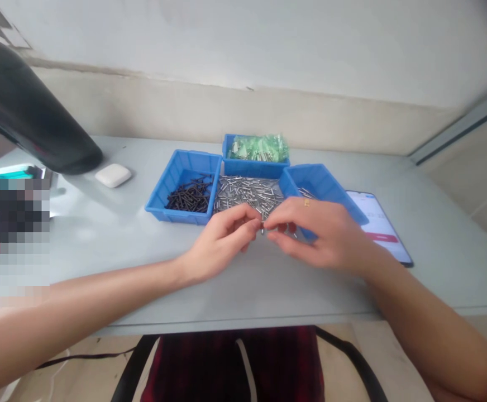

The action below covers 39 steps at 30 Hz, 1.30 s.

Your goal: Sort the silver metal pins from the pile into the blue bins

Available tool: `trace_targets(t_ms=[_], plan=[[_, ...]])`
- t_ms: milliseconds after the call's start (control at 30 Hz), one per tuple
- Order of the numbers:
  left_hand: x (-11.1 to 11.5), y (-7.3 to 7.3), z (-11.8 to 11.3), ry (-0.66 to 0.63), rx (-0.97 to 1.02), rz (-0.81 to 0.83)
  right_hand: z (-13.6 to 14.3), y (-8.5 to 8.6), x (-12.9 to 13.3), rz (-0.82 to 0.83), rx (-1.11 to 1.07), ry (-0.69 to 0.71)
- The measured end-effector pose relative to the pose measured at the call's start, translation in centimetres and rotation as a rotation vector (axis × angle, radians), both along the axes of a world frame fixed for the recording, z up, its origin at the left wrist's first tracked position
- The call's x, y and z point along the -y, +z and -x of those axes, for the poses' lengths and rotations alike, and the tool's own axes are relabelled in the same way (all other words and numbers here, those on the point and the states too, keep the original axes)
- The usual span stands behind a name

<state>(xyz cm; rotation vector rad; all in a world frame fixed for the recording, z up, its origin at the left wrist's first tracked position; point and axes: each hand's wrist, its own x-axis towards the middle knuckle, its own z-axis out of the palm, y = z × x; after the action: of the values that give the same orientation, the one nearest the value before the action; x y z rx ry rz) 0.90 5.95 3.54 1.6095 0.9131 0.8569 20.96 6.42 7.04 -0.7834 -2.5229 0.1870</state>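
Observation:
My left hand [224, 243] is closed in a pinch, thumb against fingers, around a small slim silver metal piece [262, 230]. Its exact kind is too small to make out. Facing it from the right, my right hand [316, 229] has its index fingertip at the piece and its thumb held apart. Just beyond both hands lies a spread pile of slim silver metal pieces [249, 191]. On its left, a blue bin [155, 204] holds black screws [189, 195]. The right blue bin [331, 187], partly hidden by my right hand, contains some silver pieces [306, 193].
Behind the pile, another blue bin [256, 167] holds a green plastic bag [260, 148] of parts. A phone [383, 223] with its screen lit lies at right. A white case [113, 175] and a dark bottle [29, 106] stand at left. The wall [176, 106] bounds the grey table [113, 251].

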Motion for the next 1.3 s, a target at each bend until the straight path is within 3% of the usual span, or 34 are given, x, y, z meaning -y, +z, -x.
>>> trace_targets(t_ms=[167, 467, 600, 733, 900, 1000, 1167, 1300], plan=[[0.0, -0.1, -0.2, -0.013, 0.016, 0.04, 0.1, 0.5, 0.2, -0.031, -0.006, -0.082], [0.0, -0.2, -0.5, -0.105, 0.005, 0.13, -1.1, 0.2, -1.3, -0.458, -0.043, -0.503], [0.0, -0.1, -0.4, -0.132, -0.02, 0.123, -2.5, -0.4, -2.7, -0.441, 0.074, -0.689], [0.0, -0.1, -0.4, -0.133, -0.039, 0.117, -3.2, -1.6, -3.5, -0.422, 0.091, -0.689], [-0.1, -0.1, -0.4, -0.15, -0.068, 0.127, -2.4, -1.6, -3.0, -0.214, 0.235, -0.77], [-0.1, -0.1, -0.4, -0.157, -0.085, 0.129, -1.7, -1.1, -2.5, -0.195, 0.25, -0.711], [0.0, -0.2, -0.3, -0.147, -0.103, 0.07, -0.6, -1.4, -1.8, -0.205, 0.251, -0.294], [0.0, -0.2, -0.2, -0.177, -0.099, 0.017, 0.4, -1.8, -1.2, -0.107, 0.315, -0.11]])
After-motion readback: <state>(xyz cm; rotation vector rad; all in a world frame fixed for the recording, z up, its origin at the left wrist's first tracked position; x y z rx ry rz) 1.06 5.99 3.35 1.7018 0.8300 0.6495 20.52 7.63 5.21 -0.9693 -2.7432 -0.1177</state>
